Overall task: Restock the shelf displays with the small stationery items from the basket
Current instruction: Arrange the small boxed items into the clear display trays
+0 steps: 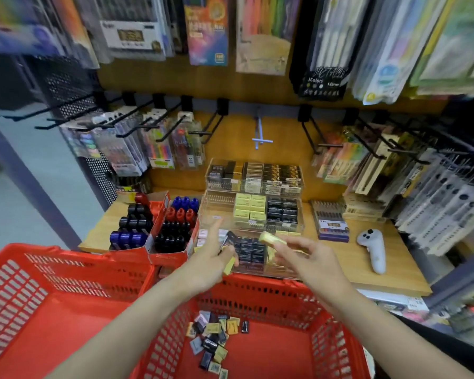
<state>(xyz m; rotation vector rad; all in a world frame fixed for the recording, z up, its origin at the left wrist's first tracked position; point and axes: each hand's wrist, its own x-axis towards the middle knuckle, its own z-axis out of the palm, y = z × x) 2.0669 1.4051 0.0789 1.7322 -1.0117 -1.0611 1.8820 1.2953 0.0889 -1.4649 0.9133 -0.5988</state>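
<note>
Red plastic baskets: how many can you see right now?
2. One red plastic basket sits directly below the hands with small stationery packets inside; a second red plastic basket is beside it at left. Neither is fully in frame.

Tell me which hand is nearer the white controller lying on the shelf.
Right. The right hand, pinching a yellow eraser, is just left of the white controller; the left hand is farther left, beyond it.

Single head-worn wide-angle view, looking forward and down, close over red basket [257, 285], facing wooden shelf [367, 269]
</note>
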